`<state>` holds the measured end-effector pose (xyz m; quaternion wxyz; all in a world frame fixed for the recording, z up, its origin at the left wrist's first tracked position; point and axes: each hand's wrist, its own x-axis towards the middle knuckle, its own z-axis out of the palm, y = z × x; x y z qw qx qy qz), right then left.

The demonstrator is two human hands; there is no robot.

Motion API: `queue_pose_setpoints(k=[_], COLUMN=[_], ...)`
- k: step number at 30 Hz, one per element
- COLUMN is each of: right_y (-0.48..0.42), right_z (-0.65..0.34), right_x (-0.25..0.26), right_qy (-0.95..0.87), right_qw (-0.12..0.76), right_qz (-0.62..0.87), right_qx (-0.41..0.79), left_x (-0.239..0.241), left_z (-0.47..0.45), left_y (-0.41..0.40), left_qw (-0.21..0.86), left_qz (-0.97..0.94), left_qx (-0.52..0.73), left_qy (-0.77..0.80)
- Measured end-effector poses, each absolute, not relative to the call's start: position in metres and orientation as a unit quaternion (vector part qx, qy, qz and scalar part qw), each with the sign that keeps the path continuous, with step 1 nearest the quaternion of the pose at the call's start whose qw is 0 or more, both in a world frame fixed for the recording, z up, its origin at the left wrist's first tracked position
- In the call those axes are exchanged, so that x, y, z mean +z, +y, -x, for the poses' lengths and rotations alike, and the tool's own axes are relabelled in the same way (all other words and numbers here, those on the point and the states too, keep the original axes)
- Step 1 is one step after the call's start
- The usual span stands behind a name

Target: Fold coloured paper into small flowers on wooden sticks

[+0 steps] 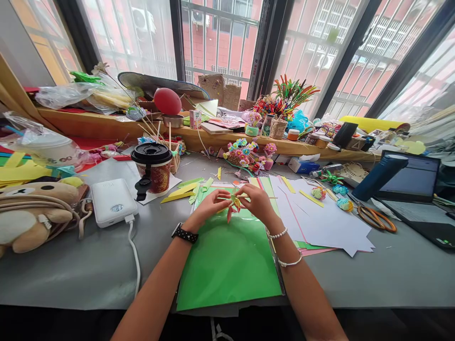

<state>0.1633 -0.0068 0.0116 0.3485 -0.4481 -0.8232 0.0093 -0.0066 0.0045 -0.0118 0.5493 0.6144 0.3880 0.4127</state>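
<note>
Both of my hands meet over a green sheet (229,265) in a clear sleeve on the desk. Between them is a small paper flower (236,203) with yellow, green and pinkish-red parts. My left hand (215,202) pinches its left side with thumb and fingers. From the other side my right hand (258,201) grips it, and a thin stick (272,197) pokes out to the right past those fingers. My fingertips hide part of the flower. Yellow and green paper strips (185,192) lie just beyond my left hand.
White paper sheets (320,220), orange-handled scissors (377,219) and a laptop (419,199) are on the right. A lidded coffee cup (153,173), a white power bank (113,202) with its cable and a plush bear (31,213) stand left. Pipe-cleaner flowers (245,154) lie ahead.
</note>
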Motion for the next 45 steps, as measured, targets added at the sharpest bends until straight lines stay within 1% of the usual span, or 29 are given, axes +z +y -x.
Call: queue_pose_setpoints(k=[3, 6, 12, 15, 20, 27, 35, 41, 45], right_y=[-0.007, -0.007, -0.009, -0.009, -0.005, -0.007, -0.007, -0.004, -0.001], right_z=[-0.165, -0.165, -0.169, -0.171, -0.172, -0.168, -0.171, -0.172, -0.17], right_x=[0.012, 0.012, 0.017, 0.019, 0.016, 0.015, 0.016, 0.014, 0.011], right_qy=[-0.798, -0.791, -0.809, -0.823, -0.824, -0.816, -0.831, -0.833, -0.832], right_qw=[0.39, 0.399, 0.365, 0.342, 0.335, 0.338, 0.283, 0.305, 0.308], right_qz=[0.459, 0.464, 0.456, 0.446, 0.449, 0.467, 0.474, 0.453, 0.456], right_qx=[-0.002, 0.007, 0.073, 0.085, 0.086, 0.04, 0.065, 0.087, 0.074], left_x=[-0.007, -0.004, -0.003, -0.005, -0.007, -0.002, -0.006, -0.003, -0.003], left_z=[0.006, 0.004, 0.003, 0.003, 0.003, 0.001, 0.002, 0.002, 0.002], left_y=[0.0, -0.004, -0.006, -0.005, -0.004, -0.008, -0.005, -0.007, -0.006], left_qw=[0.582, 0.586, 0.557, 0.55, 0.564, 0.592, 0.516, 0.503, 0.503], left_qz=[-0.617, -0.617, -0.63, -0.636, -0.645, -0.624, -0.685, -0.679, -0.671], left_qx=[0.369, 0.357, 0.368, 0.366, 0.359, 0.359, 0.353, 0.355, 0.365], left_qy=[0.38, 0.385, 0.397, 0.399, 0.37, 0.364, 0.374, 0.401, 0.403])
